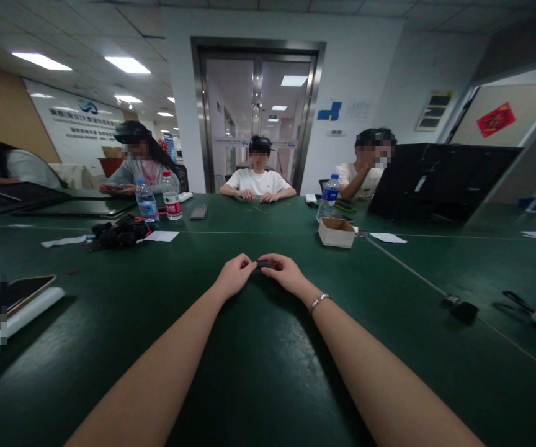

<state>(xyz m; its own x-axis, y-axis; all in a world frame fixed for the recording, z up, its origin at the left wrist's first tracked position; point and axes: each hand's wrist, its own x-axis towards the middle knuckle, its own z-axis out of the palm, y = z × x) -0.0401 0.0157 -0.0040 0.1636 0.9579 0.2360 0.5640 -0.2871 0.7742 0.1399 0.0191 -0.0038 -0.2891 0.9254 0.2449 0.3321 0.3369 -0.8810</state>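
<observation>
At the far left of the green table, a long white object lies beside a flat dark one with a pale rim, both partly blurred out. Further back sits a person in a grey top, then a black tangled bundle between two slips of paper, with a blue-labelled bottle and a red-capped bottle standing upright behind it.

In the middle, the left hand has thumb and fingertips closed on the left end of a small dark piece, which sits between the two hands, just over the table. From across the table I can't tell whether it touches the surface. The right hand, a silver bracelet at its wrist, grasps the other end between thumb and fingers. Opposite sits a person in a white T-shirt.

To the right are an open carton, another upright bottle just behind it, and a large black panel partly hiding another person.
</observation>
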